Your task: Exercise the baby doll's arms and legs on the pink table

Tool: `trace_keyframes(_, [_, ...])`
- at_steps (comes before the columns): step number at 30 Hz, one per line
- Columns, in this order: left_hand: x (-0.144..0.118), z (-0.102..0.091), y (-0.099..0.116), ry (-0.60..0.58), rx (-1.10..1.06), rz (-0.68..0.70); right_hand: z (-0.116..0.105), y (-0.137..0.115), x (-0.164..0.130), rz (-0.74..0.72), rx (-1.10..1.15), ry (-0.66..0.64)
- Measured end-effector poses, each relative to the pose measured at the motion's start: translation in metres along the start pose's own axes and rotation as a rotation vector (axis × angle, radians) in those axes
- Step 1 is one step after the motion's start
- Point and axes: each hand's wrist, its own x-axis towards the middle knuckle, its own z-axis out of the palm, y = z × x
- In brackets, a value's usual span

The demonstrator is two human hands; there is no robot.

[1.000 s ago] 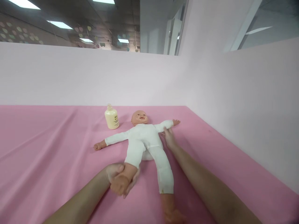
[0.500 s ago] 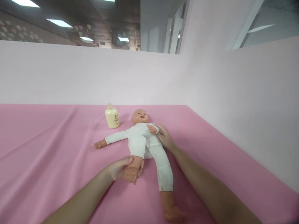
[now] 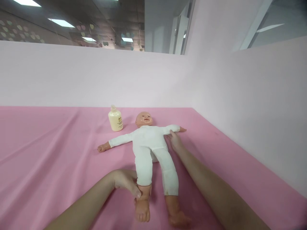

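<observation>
A baby doll (image 3: 148,137) with a white cloth body lies on its back on a pink sheet (image 3: 59,153), head away from me. My left hand (image 3: 127,182) is closed around the ankle of the doll's leg on the left, thumb on top and the other fingers mostly hidden beneath. Up by the doll's arm on the right, my right hand (image 3: 174,139) grips the white sleeve near the shoulder, its thumb on the front. That arm stretches out to the right. The doll's other leg and left-side arm lie on the sheet untouched.
A pale yellow pump bottle (image 3: 115,119) stands on the sheet left of the doll's head. White padded-looking walls (image 3: 96,76) rise behind and on the right (image 3: 240,95), with window openings above. Folds run through the sheet at the left.
The doll's leg in my left hand has come down from a raised, bent position and straightened toward me. Its right-side arm has swung from across the chest outward to the right.
</observation>
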Motion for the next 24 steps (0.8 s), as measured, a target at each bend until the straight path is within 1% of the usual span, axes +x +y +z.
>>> trace_keyframes(2, [0.0, 0.0015, 0.0029, -0.007, 0.004, 0.002, -0.0008, 0.0018, 0.0016, -0.002, 0.006, 0.004])
trace_keyframes(5, [-0.0002, 0.0036, 0.0074, 0.017, 0.014, 0.002, -0.0005, 0.0028, 0.0016, -0.008, 0.011, 0.002])
trace_keyframes(9, [-0.0013, 0.0057, 0.0111, 0.039, 0.021, -0.039, 0.0001, 0.0021, 0.0002, -0.013, 0.023, 0.002])
trace_keyframes(17, [-0.0004, 0.0009, 0.003, 0.01, -0.005, -0.007, 0.0018, -0.0003, -0.0024, -0.021, 0.017, -0.009])
trace_keyframes(24, [-0.0006, 0.0022, 0.005, 0.003, -0.013, 0.005, 0.0026, -0.001, -0.0033, -0.02, -0.026, 0.005])
